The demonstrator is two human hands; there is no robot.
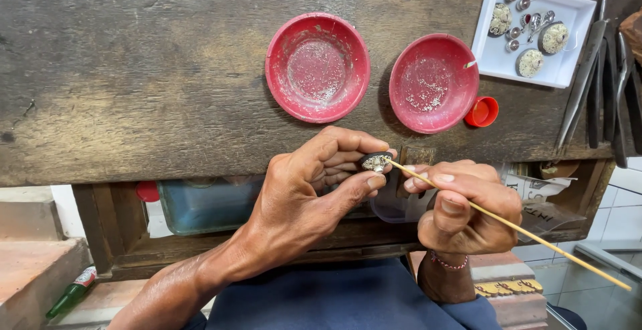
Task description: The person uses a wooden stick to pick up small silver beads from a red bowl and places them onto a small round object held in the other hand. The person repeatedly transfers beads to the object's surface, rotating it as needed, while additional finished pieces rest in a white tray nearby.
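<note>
My left hand [314,189] pinches a small dark oval piece [376,162] studded with tiny pale stones, held between thumb and fingertips just below the workbench edge. My right hand [461,206] grips a long thin wooden stick [508,226]; its tip touches the oval piece. The stick's free end slants down to the right. Both hands hover over my lap, in front of the open drawer under the bench.
Two red shallow bowls [317,66] [433,82] holding fine pale grains sit on the worn wooden bench [134,69]. A small red cap [482,111], a white tray [568,9] of ornaments, and metal pliers [588,69] lie at right. A green bottle [70,293] rests low left.
</note>
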